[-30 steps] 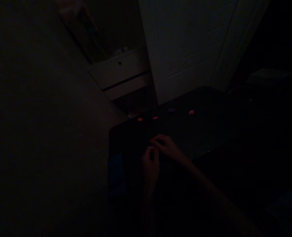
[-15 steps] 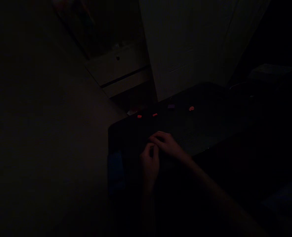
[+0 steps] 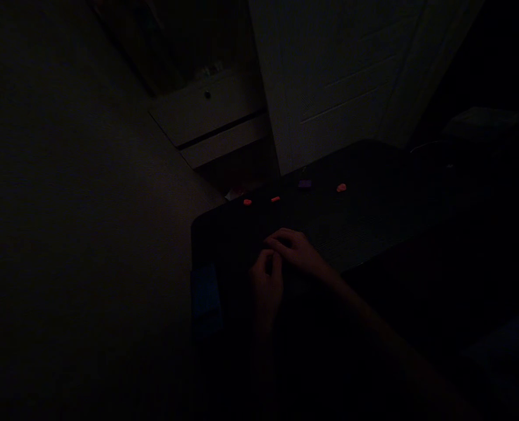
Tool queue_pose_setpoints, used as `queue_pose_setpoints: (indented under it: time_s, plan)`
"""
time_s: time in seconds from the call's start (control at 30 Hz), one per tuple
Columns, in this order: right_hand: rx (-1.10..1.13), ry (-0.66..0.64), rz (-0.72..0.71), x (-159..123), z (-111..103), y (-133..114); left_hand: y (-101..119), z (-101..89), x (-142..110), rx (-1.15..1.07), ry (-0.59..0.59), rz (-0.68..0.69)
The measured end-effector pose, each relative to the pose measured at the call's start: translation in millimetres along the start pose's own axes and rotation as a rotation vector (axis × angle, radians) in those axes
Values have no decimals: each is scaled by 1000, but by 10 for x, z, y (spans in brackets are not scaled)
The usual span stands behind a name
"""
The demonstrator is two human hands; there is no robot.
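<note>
The scene is very dark. My left hand (image 3: 267,283) is over the dark table (image 3: 351,228), its thumb and fingers curled together in a pinch. Just beyond it, my right hand (image 3: 295,248) comes in from the right with bent fingers, and the fingertips of both hands meet. Whatever lies between the fingertips is hidden or too dark to make out. Past the hands, a small orange-red lump (image 3: 247,202), a short orange-red bar (image 3: 275,199), a purple block (image 3: 305,185) and a pinkish-orange lump (image 3: 341,187) lie in a loose row.
A blue box-like object (image 3: 206,298) sits at the table's left end, near the wall (image 3: 110,234). Behind the table stand a pale panelled door (image 3: 329,88) and a drawer unit (image 3: 219,111) with a round knob. A pale shape (image 3: 483,123) shows dimly at the far right.
The view has shifted slightly, so the table and its objects appear a little higher. Both hands keep almost the same pose, fingertips together.
</note>
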State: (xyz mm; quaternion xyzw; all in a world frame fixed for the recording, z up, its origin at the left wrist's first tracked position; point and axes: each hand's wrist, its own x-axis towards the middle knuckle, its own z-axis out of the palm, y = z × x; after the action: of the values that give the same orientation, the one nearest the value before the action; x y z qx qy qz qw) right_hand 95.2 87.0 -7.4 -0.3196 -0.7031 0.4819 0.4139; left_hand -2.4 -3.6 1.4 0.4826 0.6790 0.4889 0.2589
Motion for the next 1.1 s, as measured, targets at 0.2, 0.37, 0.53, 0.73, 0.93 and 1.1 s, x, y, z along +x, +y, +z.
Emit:
queue_pose_setpoints:
  time_s: [0.2, 0.37, 0.53, 0.73, 0.93, 1.1]
  plan:
    - [-1, 0, 3, -9, -10, -23, -14, 3, -10, -21, 5, -5]
    - [-4, 2, 6, -10, -9, -8, -35, 11, -11, -32, 8, 2]
    - [1, -3, 1, -6, -6, -8, -22, 6, -16, -25, 6, 16]
    - [-11, -8, 8, -14, -24, -54, -18, 7, -11, -32, 5, 15]
    - [-1, -6, 3, -17, -26, -54, -4, 8, -12, -40, 9, 22]
    - [-7, -4, 10, -12, -28, -44, 3, 6, -12, -50, 5, 4]
